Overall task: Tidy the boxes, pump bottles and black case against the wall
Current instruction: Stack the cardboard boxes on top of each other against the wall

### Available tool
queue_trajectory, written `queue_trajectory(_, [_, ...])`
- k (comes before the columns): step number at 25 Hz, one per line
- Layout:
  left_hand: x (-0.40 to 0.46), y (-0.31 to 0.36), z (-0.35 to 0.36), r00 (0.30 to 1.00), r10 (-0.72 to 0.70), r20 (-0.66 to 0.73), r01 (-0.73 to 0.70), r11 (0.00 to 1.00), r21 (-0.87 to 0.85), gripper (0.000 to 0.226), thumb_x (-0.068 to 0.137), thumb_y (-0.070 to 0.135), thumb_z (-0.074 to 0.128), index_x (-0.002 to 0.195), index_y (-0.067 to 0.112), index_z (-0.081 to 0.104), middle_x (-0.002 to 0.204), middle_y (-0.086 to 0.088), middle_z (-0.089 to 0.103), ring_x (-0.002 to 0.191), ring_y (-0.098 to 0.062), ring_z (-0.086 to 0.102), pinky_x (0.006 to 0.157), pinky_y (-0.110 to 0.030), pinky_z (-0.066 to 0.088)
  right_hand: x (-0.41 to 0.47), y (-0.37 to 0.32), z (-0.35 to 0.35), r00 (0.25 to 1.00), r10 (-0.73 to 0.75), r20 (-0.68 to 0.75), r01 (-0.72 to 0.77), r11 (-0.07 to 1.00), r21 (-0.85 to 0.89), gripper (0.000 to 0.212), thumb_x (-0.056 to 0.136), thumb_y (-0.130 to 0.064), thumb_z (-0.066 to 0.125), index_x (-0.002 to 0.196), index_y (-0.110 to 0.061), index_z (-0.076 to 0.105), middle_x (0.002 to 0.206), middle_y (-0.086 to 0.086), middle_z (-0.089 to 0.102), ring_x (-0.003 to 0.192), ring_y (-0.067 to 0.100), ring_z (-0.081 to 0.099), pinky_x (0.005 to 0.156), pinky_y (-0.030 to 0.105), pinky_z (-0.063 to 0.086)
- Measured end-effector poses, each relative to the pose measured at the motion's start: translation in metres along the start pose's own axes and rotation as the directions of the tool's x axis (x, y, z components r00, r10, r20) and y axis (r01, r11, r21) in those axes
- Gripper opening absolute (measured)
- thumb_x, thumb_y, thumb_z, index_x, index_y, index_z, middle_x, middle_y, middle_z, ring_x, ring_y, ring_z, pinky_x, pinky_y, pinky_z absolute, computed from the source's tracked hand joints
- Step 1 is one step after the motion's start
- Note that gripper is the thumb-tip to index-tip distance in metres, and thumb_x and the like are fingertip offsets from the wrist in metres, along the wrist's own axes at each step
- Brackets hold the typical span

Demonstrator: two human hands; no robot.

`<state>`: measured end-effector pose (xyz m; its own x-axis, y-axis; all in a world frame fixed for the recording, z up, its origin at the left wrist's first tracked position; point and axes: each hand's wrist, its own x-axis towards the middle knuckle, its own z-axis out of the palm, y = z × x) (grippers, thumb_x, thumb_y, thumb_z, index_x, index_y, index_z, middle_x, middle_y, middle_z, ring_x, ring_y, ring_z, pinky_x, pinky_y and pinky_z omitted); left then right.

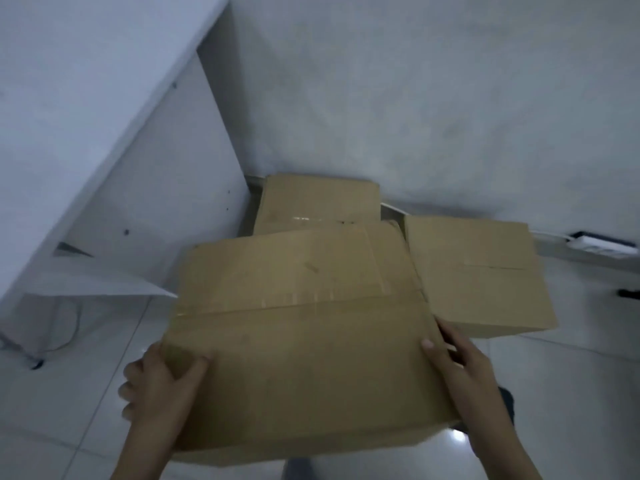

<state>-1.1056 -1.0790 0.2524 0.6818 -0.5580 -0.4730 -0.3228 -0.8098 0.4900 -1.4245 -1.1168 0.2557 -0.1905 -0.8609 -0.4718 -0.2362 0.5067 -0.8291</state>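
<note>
A large taped cardboard box (298, 323) fills the middle of the head view, held above the tiled floor. My left hand (162, 386) grips its near left corner and my right hand (460, 365) grips its near right edge. Behind it a second cardboard box (318, 199) sits against the white wall (415, 98). A third cardboard box (481, 275) rests on the floor to the right, close to the wall. No pump bottles or black case can be identified in this view.
A white desk (69, 98) with a side panel stands at the left, cables on the floor beneath it. A power strip (602, 245) lies by the wall at the far right. Glossy white floor tiles (571, 393) surround the boxes.
</note>
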Motion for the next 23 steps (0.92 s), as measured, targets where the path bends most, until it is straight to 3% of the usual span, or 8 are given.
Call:
queue_trajectory(3, [0.002, 0.048, -0.013, 0.992, 0.129, -0.007, -0.129, 0.985, -0.116, 0.093, 0.061, 0.043, 0.066, 0.14, 0.011, 0.03, 0.144, -0.022, 0.025, 0.133, -0.042, 0.025, 0.109, -0.05, 0.022, 0.017, -0.04, -0.009, 0.98, -0.185, -0.075, 0.185, 0.983, -0.007, 0.04, 0.088, -0.017, 0.057, 0.128, -0.02, 0.054, 0.116, 0.0, 0.058, 0.093, 0.014, 0.056, 0.068, 0.018, 0.042])
queue_trajectory(6, [0.027, 0.087, -0.004, 0.968, 0.25, -0.019, -0.249, 0.95, -0.19, 0.101, 0.048, 0.042, 0.06, 0.142, 0.018, 0.029, 0.145, -0.02, 0.026, 0.135, -0.038, 0.026, 0.111, -0.046, 0.024, 0.06, -0.059, -0.011, 0.947, -0.307, -0.096, 0.305, 0.952, -0.031, 0.038, 0.091, -0.019, 0.054, 0.129, -0.021, 0.052, 0.116, -0.004, 0.058, 0.092, -0.001, 0.054, 0.072, 0.015, 0.042])
queue_trajectory(8, [0.059, 0.113, 0.013, 0.944, 0.329, 0.028, -0.315, 0.923, -0.219, 0.107, 0.047, 0.043, 0.066, 0.144, 0.021, 0.028, 0.147, -0.015, 0.028, 0.137, -0.034, 0.027, 0.113, -0.046, 0.026, 0.097, -0.06, -0.009, 0.933, -0.341, -0.115, 0.342, 0.94, -0.018, 0.038, 0.093, -0.016, 0.05, 0.131, -0.016, 0.05, 0.123, -0.001, 0.058, 0.099, 0.004, 0.056, 0.081, 0.019, 0.044])
queue_trajectory(11, [0.111, 0.145, 0.044, 0.902, 0.413, 0.124, -0.365, 0.884, -0.292, 0.113, 0.044, 0.05, 0.074, 0.144, 0.025, 0.027, 0.15, -0.004, 0.032, 0.137, -0.025, 0.033, 0.112, -0.048, 0.032, 0.149, -0.051, -0.004, 0.942, -0.31, -0.127, 0.316, 0.948, 0.032, 0.043, 0.094, -0.006, 0.046, 0.136, -0.008, 0.043, 0.136, 0.008, 0.052, 0.119, 0.018, 0.05, 0.096, 0.028, 0.04])
queue_trajectory(13, [0.135, 0.158, 0.062, 0.883, 0.441, 0.158, -0.384, 0.875, -0.295, 0.107, 0.052, 0.042, 0.079, 0.144, 0.025, 0.028, 0.151, -0.003, 0.032, 0.137, -0.022, 0.033, 0.112, -0.046, 0.032, 0.175, -0.043, 0.0, 0.96, -0.265, -0.088, 0.272, 0.959, 0.078, 0.045, 0.094, -0.003, 0.044, 0.139, -0.007, 0.039, 0.14, 0.007, 0.047, 0.124, 0.018, 0.047, 0.095, 0.022, 0.04])
queue_trajectory(15, [0.146, 0.166, 0.078, 0.881, 0.452, 0.138, -0.407, 0.875, -0.264, 0.095, 0.066, 0.023, 0.08, 0.145, 0.02, 0.028, 0.151, -0.006, 0.026, 0.137, -0.024, 0.031, 0.114, -0.043, 0.029, 0.193, -0.036, 0.002, 0.96, -0.271, -0.065, 0.277, 0.954, 0.113, 0.046, 0.094, -0.004, 0.044, 0.14, -0.008, 0.037, 0.141, 0.006, 0.046, 0.124, 0.017, 0.046, 0.087, 0.009, 0.044])
queue_trajectory(17, [0.152, 0.171, 0.087, 0.886, 0.457, 0.077, -0.43, 0.873, -0.229, 0.087, 0.073, 0.012, 0.075, 0.145, 0.017, 0.027, 0.151, -0.009, 0.022, 0.137, -0.026, 0.03, 0.114, -0.041, 0.028, 0.208, -0.034, 0.004, 0.961, -0.271, -0.054, 0.276, 0.95, 0.146, 0.047, 0.094, -0.005, 0.045, 0.14, -0.008, 0.036, 0.143, 0.007, 0.045, 0.128, 0.018, 0.045, 0.088, 0.005, 0.042])
queue_trajectory(23, [0.184, 0.184, 0.093, 0.879, 0.477, -0.007, -0.47, 0.863, -0.185, 0.085, 0.074, 0.014, 0.074, 0.145, 0.015, 0.027, 0.152, -0.009, 0.024, 0.137, -0.027, 0.03, 0.114, -0.039, 0.026, 0.239, -0.052, 0.015, 0.967, -0.256, 0.006, 0.248, 0.94, 0.233, 0.049, 0.095, -0.005, 0.043, 0.142, -0.01, 0.033, 0.14, 0.003, 0.045, 0.124, 0.014, 0.045, 0.083, -0.001, 0.043])
